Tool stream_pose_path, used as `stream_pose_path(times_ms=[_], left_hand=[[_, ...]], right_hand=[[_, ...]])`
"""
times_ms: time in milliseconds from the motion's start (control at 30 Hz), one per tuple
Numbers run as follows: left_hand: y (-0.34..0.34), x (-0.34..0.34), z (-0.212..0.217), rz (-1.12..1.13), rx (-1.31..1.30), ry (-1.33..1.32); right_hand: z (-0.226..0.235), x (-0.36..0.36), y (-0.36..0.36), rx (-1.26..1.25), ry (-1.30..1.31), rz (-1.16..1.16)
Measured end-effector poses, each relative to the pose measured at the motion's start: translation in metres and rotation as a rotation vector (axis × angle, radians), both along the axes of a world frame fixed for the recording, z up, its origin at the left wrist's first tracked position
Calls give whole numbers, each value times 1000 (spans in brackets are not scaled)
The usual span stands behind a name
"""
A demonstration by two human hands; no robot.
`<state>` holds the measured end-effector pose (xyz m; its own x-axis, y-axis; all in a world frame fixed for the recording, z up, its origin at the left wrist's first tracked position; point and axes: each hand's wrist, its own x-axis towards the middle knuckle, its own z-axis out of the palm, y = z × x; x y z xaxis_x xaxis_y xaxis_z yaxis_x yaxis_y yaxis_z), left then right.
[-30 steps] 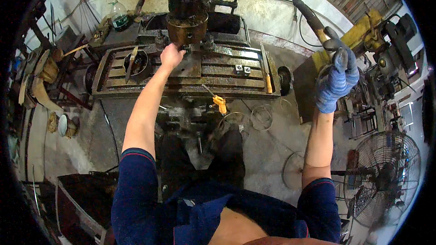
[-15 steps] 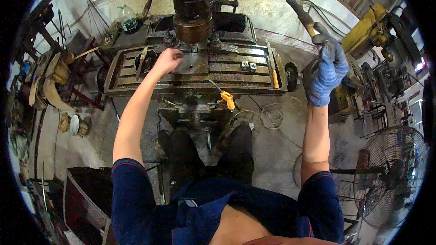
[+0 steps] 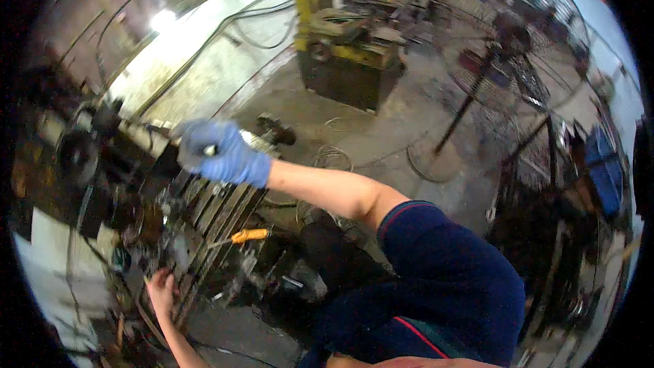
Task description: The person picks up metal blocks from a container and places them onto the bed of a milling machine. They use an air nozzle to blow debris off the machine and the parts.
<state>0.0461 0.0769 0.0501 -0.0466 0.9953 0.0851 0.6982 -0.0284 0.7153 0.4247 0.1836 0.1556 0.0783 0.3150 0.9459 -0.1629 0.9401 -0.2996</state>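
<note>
My right hand [image 3: 228, 155], in a blue and grey work glove, is closed round the end of a dark lever [image 3: 153, 129] on the milling machine. Bare and lower left, my left hand [image 3: 161, 291] reaches in beside the machine's slotted table, near the round spindle head [image 3: 144, 221]. Its fingers are curled in, and blur hides what they hold, if anything. An orange-yellow blow gun [image 3: 249, 235] with a thin nozzle lies at the near edge of the slotted table [image 3: 228, 208], between my two hands.
A yellow and dark machine [image 3: 351, 71] stands on the floor beyond my right arm. A large wire-cage fan [image 3: 511, 34] on a stand is at the upper right. Coiled hose [image 3: 332, 158] lies on the floor, and cables [image 3: 225, 27] run along the pale wall.
The whole view has swung to the right, so the machine now sits at the left. My gloved right hand stays on the lever, and my left hand remains by the spindle.
</note>
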Motion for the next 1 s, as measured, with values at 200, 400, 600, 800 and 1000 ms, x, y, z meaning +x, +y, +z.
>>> stream_pose_path(times_ms=[200,400,600,800,1000], left_hand=[[7,4,1,-67,-103,-69],[-11,23,29,-87,-57,130],[-34,-30,20,-125,48,103],[-95,15,81,-19,-102,309],[-194,-107,80,13,-41,498]], right_hand=[[-15,9,-2,-34,-13,52],[-23,14,-9,-129,-5,22],[-6,17,-14,-128,-41,59],[2,23,-12,-156,-71,-18],[19,7,-19,-182,-165,-164]])
